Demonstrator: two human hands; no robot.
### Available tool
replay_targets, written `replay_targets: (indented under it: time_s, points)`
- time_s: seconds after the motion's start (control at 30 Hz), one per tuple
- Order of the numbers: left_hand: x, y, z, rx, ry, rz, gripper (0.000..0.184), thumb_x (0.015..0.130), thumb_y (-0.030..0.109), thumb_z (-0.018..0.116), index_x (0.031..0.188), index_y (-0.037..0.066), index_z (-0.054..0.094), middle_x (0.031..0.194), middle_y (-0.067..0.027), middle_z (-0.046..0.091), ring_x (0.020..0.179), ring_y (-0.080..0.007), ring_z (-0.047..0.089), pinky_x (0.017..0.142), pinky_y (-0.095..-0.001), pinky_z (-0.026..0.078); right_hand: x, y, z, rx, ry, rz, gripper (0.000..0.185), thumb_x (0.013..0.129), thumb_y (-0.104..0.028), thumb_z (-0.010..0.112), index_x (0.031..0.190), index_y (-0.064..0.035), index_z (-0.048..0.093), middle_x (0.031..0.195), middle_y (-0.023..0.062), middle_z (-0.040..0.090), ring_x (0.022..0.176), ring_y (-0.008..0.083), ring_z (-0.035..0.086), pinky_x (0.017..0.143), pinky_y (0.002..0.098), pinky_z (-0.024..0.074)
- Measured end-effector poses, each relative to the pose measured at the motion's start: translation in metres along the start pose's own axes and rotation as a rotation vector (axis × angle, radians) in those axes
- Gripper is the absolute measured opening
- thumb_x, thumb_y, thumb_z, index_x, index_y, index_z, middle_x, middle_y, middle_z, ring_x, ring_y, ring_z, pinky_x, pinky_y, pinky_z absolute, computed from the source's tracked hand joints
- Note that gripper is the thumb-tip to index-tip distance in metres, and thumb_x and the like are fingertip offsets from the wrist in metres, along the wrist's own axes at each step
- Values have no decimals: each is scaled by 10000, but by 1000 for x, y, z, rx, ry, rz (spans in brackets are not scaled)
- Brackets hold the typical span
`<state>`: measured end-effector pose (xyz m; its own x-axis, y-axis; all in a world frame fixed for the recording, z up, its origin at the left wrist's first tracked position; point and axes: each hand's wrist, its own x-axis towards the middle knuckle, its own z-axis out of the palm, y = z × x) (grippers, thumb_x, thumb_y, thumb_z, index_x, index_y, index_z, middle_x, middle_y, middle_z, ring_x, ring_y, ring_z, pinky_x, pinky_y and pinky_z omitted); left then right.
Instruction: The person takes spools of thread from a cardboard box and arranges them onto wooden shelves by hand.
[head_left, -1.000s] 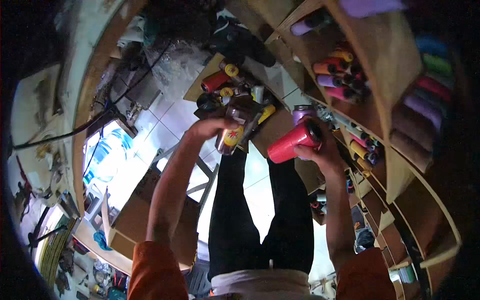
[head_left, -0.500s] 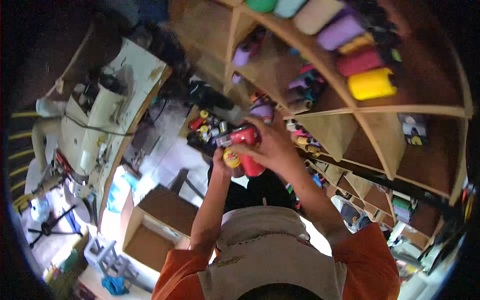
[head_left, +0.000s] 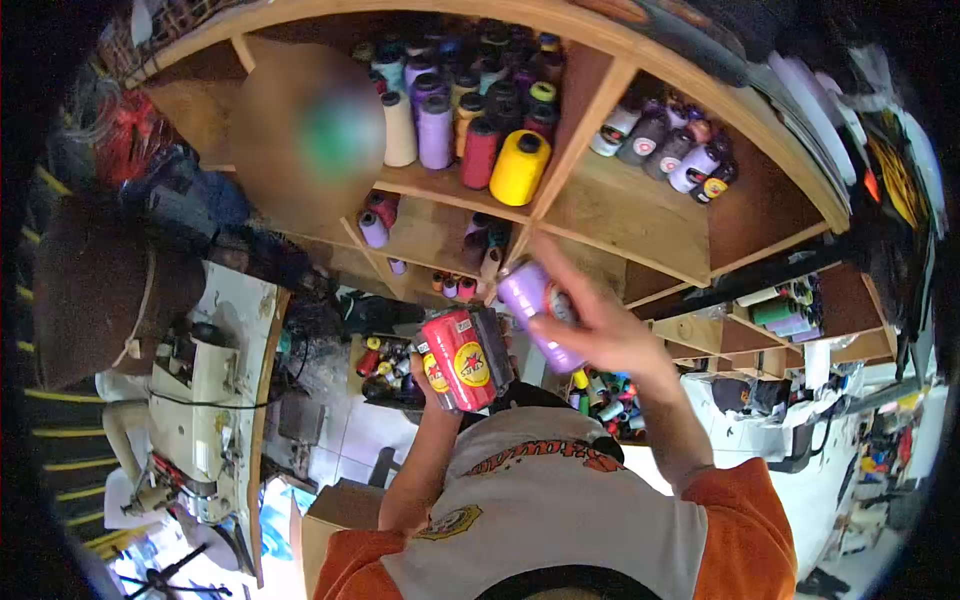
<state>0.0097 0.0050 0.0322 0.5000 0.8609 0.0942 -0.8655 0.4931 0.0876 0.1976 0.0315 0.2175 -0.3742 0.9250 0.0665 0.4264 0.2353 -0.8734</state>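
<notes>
Fingers point(head_left: 576, 282) of right hand point(head_left: 615, 335) gripping purple spool point(head_left: 530, 300); left hand point(head_left: 437, 402) clutches red spool point(head_left: 472, 392), yellow label point(head_left: 471, 364) facing me.

Wooden shelf point(head_left: 610, 205) up top, spools standing in compartments: yellow spool point(head_left: 521, 168) at the front edge, cream spool point(head_left: 400, 140) further left, dark labelled spools point(head_left: 640, 147) clustered in the next compartment right. Left: pale sewing machine point(head_left: 208, 430) on a worn white surface point(head_left: 232, 300), black cable across. Cardboard box point(head_left: 338, 502) below, on the right of the surface. Yellow cords point(head_left: 893, 180) hang far right. Pale tiled floor point(head_left: 355, 436).
</notes>
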Motion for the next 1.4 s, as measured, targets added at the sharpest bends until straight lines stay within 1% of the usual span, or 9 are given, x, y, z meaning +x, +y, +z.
replay_targets:
  time_s: [0.17,0.23,0.47,0.6,0.93,1.03,1.23,1.37,1.4]
  points:
    - [11,-6,-2,66,-41,-53,1147,594,820,520,1391,45,239,1337,-232,380,1171,-383,456,965,-566,367,2,3,-94,-43,220,373,851,613,-399,784,1234,67,435,1185,209,544,1108,284,531,914,347,419]
    - [14,-7,-1,96,-66,-41,1160,585,827,520,1393,44,236,1341,-230,374,1175,-375,455,968,-554,370,14,28,-127,-325,328,226,763,583,-389,794,1151,39,518,1091,181,607,992,270,598,849,344,448]
    - [14,-5,7,185,-54,3,1129,609,817,488,1390,39,245,1340,-226,374,1174,-388,443,951,-538,389,93,73,-184,-963,94,-120,501,669,-239,706,1116,-67,561,993,172,629,918,333,599,802,376,475]
    - [4,-3,4,211,63,58,1123,606,798,512,1384,29,254,1322,-226,388,1161,-386,452,942,-538,397,140,65,-175,-999,-212,19,495,729,-157,633,1197,-71,498,1013,186,618,925,350,585,796,408,477]
    - [-6,0,11,133,55,117,1124,588,773,587,1372,35,267,1320,-237,381,1154,-397,462,938,-543,411,148,78,-169,-1104,-228,16,572,757,16,508,1280,-213,472,1209,141,542,1019,343,568,850,435,478]
    - [1,1,11,67,-15,101,1127,583,773,592,1374,38,269,1313,-239,391,1152,-403,463,939,-552,407,132,99,-165,-1204,85,-327,545,735,-13,565,1256,-157,494,1184,189,531,893,399,589,798,424,500]
    - [10,2,5,164,-1,110,1124,592,787,563,1381,44,264,1324,-238,390,1155,-400,463,929,-548,416,116,131,-133,-1046,712,-479,492,681,-11,616,1158,9,497,1156,233,525,930,454,562,826,420,500]
    - [8,-1,6,131,26,126,1114,604,785,555,1384,47,259,1342,-243,371,1164,-396,458,933,-550,412,108,131,-107,-552,709,47,483,702,-148,668,1127,31,523,955,219,628,896,368,609,772,408,496]
    - [7,-1,8,132,43,126,1117,604,789,551,1384,45,257,1342,-245,371,1163,-393,459,934,-550,411,120,171,-105,-530,740,-136,493,704,-187,683,1123,26,534,918,213,645,856,345,629,718,413,502]
